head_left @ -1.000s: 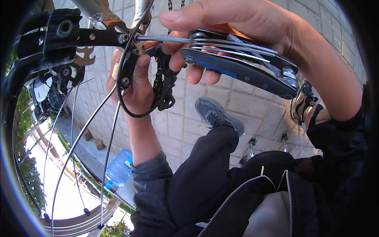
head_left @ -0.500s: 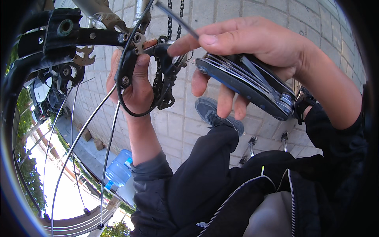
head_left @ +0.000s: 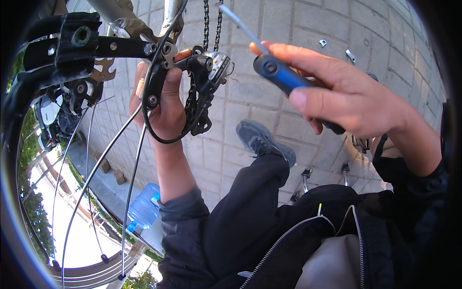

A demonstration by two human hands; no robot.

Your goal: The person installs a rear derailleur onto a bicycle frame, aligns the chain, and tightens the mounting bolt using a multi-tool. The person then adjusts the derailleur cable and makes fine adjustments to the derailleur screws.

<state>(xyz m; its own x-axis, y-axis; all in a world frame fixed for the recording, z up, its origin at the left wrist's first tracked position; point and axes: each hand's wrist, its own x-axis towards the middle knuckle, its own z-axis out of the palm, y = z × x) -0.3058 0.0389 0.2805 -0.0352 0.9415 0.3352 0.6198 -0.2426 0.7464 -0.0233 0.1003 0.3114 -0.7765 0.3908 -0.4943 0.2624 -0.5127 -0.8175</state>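
My left hand (head_left: 169, 108) is closed around the bicycle's rear derailleur (head_left: 201, 72), with the thumb pressed on its front near the mounting bracket. Some of its fingers are behind the black and silver parts. A black cable (head_left: 146, 108) loops in front of this hand. My right hand (head_left: 358, 98) grips a blue and black folding multi-tool (head_left: 284, 77), thumb along its side. One thin metal bit (head_left: 243, 30) sticks out from the tool's end, slightly blurred, pointing up and left. The tool is to the right of the derailleur, apart from it.
The bicycle chain (head_left: 206, 24) hangs behind the derailleur. Spokes and a wheel rim (head_left: 91, 269) fill the lower left. Small metal parts (head_left: 351, 57) lie on the grey paving (head_left: 269, 103). A blue water jug (head_left: 144, 207) and my shoe (head_left: 262, 142) are lower down.
My right hand has drawn back from the derailleur to the right and turned over. The multi-tool's blue side now shows instead of its folded blades. My left hand has stayed in place.
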